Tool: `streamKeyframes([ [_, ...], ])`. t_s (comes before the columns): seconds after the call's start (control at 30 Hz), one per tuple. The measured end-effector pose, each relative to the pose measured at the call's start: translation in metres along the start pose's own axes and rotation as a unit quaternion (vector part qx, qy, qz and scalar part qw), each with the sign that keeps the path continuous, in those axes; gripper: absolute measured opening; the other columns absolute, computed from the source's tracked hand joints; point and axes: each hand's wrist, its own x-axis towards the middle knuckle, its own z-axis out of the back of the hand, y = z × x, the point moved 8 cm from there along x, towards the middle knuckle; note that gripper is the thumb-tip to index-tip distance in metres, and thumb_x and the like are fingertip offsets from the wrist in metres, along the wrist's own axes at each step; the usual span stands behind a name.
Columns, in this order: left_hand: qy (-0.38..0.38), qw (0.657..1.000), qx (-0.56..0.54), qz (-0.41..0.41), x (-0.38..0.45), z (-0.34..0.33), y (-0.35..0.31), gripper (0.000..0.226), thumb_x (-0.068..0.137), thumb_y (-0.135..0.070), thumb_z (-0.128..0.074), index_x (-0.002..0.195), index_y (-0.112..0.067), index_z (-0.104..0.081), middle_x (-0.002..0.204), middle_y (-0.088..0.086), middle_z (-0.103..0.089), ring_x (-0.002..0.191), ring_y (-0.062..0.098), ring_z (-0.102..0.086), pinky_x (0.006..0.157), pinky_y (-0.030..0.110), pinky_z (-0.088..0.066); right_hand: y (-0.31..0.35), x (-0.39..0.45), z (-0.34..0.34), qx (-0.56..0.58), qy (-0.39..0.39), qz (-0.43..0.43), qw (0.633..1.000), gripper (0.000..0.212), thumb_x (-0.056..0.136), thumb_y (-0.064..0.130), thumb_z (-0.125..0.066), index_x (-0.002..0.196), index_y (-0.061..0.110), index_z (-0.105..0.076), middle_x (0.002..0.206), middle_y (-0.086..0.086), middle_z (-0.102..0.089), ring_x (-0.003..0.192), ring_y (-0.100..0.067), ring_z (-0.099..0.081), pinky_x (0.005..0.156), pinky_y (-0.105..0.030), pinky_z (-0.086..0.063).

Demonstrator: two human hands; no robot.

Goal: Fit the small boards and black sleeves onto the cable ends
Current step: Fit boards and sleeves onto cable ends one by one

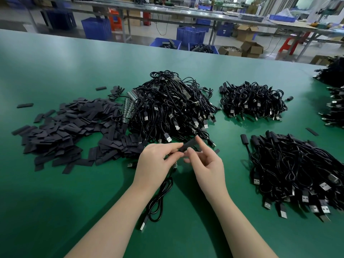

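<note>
While the flat black rubber sleeve [188, 146] sits lifted just above the green table mat [74, 192], its long axis runs from about eight o'clock up to two o'clock, with its lower end meeting the left hand [158, 157] and its upper end beside the right hand [202, 161]. The left hand pinches that lower end between thumb and forefinger, and the thin black USB cable [158, 200] trails from under it toward six o'clock. The right hand touches the sleeve with a raised forefinger, other fingers loosely curled; whether it truly grips I cannot tell.
</note>
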Motion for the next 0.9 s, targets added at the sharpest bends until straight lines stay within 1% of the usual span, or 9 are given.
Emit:
streamKeyframes([
  [0.07, -0.004, 1.0, 0.013, -0.006, -0.001, 0.0, -0.002, 0.036, 0.08, -0.015, -0.077, 0.112, -0.03, -0.073, 0.087, -0.02, -0.069, 0.09, 0.003, -0.058, 0.087, 0.014, -0.042, 0.002, 0.0, -0.004, -0.004, 0.021, 0.004, 1.0, 0.007, 0.093, 0.017, -0.068, 0.09, 0.015, -0.074, 0.076, -0.005, -0.074, 0.071, -0.007, -0.067, 0.068, -0.02, -0.049],
  [0.17, -0.005, 0.999, 0.034, -0.04, -0.001, -0.002, -0.009, 0.04, 0.078, -0.019, -0.076, 0.117, -0.026, -0.071, 0.088, -0.016, -0.071, 0.089, 0.001, -0.054, 0.087, 0.007, -0.034, 0.004, 0.0, -0.002, -0.007, 0.019, 0.013, 1.0, 0.022, 0.092, 0.017, -0.07, 0.07, 0.014, -0.069, 0.065, -0.01, -0.065, 0.062, -0.008, -0.055, 0.061, -0.02, -0.044],
  [0.27, 0.009, 0.997, 0.045, -0.059, -0.001, -0.005, -0.01, 0.042, 0.077, -0.029, -0.078, 0.118, -0.022, -0.071, 0.099, -0.014, -0.073, 0.091, -0.002, -0.061, 0.093, 0.02, -0.041, 0.001, 0.002, 0.009, 0.089, -0.031, -0.015, 0.995, 0.021, 0.093, 0.018, -0.069, 0.073, 0.02, -0.074, 0.069, 0.003, -0.067, 0.066, -0.007, -0.058, 0.065, -0.018, -0.049],
  [0.4, 0.016, 0.994, 0.068, -0.083, -0.001, -0.009, -0.009, 0.021, 0.079, -0.017, -0.08, 0.1, -0.019, -0.078, 0.095, -0.011, -0.074, 0.091, 0.007, -0.068, 0.084, 0.041, -0.053, -0.004, 0.005, 0.017, 0.134, -0.065, -0.039, 0.988, 0.016, 0.092, 0.023, -0.07, 0.078, 0.023, -0.077, 0.077, 0.004, -0.072, 0.074, -0.009, -0.064, 0.073, -0.023, -0.053],
  [0.57, -0.004, 0.997, 0.036, -0.065, -0.001, -0.006, -0.008, 0.024, 0.079, -0.017, -0.078, 0.102, -0.025, -0.077, 0.094, -0.017, -0.072, 0.095, -0.002, -0.06, 0.088, 0.029, -0.048, 0.004, 0.0, 0.005, 0.024, -0.02, 0.002, 1.0, 0.025, 0.092, 0.015, -0.07, 0.079, 0.034, -0.079, 0.086, 0.007, -0.077, 0.083, -0.006, -0.071, 0.074, -0.014, -0.052],
  [0.67, -0.007, 0.999, 0.014, -0.048, -0.001, -0.003, -0.009, 0.032, 0.081, -0.036, -0.076, 0.112, -0.028, -0.072, 0.099, -0.025, -0.066, 0.097, -0.006, -0.058, 0.093, 0.019, -0.041, 0.006, 0.0, 0.007, 0.059, -0.026, -0.016, 0.998, 0.017, 0.094, 0.016, -0.067, 0.085, 0.025, -0.078, 0.093, 0.001, -0.077, 0.088, -0.01, -0.07, 0.083, -0.026, -0.054],
  [0.73, -0.015, 0.999, 0.009, -0.036, -0.001, 0.0, -0.007, 0.041, 0.084, -0.045, -0.065, 0.12, -0.025, -0.068, 0.102, -0.02, -0.067, 0.098, -0.003, -0.06, 0.097, 0.02, -0.04, 0.013, 0.003, 0.019, 0.123, -0.065, -0.023, 0.99, 0.018, 0.097, 0.014, -0.061, 0.085, 0.02, -0.073, 0.096, -0.003, -0.077, 0.088, -0.016, -0.069, 0.085, -0.035, -0.054],
  [0.83, -0.02, 1.0, 0.002, -0.023, 0.0, 0.002, -0.004, 0.034, 0.088, -0.036, -0.066, 0.12, -0.024, -0.068, 0.1, -0.017, -0.068, 0.098, -0.001, -0.062, 0.096, 0.036, -0.048, 0.044, 0.012, 0.063, 0.241, -0.134, -0.007, 0.961, 0.015, 0.097, 0.014, -0.058, 0.084, 0.016, -0.064, 0.081, -0.003, -0.075, 0.071, -0.018, -0.069, 0.069, -0.028, -0.058],
  [0.9, -0.02, 1.0, -0.009, -0.007, 0.001, 0.001, 0.001, 0.028, 0.09, -0.023, -0.068, 0.118, -0.023, -0.07, 0.099, -0.018, -0.068, 0.097, -0.001, -0.063, 0.091, 0.043, -0.051, 0.072, 0.017, 0.105, 0.181, -0.177, 0.019, 0.967, 0.011, 0.095, 0.021, -0.063, 0.085, 0.017, -0.066, 0.074, 0.0, -0.073, 0.059, -0.011, -0.064, 0.056, -0.021, -0.054],
])
